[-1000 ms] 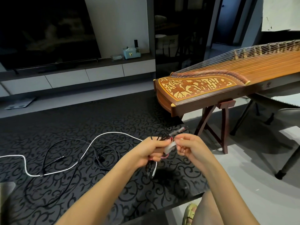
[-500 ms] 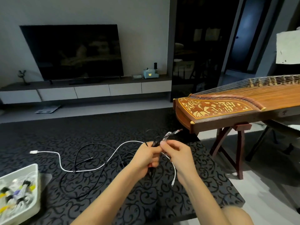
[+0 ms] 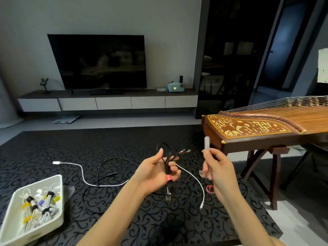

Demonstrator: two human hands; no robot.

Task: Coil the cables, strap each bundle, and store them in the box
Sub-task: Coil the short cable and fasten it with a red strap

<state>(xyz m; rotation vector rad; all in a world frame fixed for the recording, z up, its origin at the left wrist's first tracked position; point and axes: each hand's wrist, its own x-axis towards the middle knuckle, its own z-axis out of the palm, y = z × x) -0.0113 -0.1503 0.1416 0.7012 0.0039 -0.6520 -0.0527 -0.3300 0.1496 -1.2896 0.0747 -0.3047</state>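
Observation:
My left hand [image 3: 156, 172] grips a coiled black cable bundle [image 3: 167, 162] above the table, and a pink strap [image 3: 168, 178] wraps the bundle at my fingers. To its right, my right hand [image 3: 219, 172] pinches a pale strap [image 3: 207, 146] that stands upright. A loose white cable [image 3: 83, 174] and a loose black cable [image 3: 106, 167] trail across the dark patterned table [image 3: 62, 148]. At the lower left, the white box [image 3: 58, 215] holds several strapped bundles.
A second pink strap [image 3: 210, 189] lies on the table under my right hand. A wooden zither [image 3: 257, 128] on a stand fills the right side. Behind the table are a TV [image 3: 99, 61] and a low console [image 3: 106, 102].
My hands have drawn apart: the right hand pulled the pale strap away from the bundle. The view tilted up and more of the white box shows.

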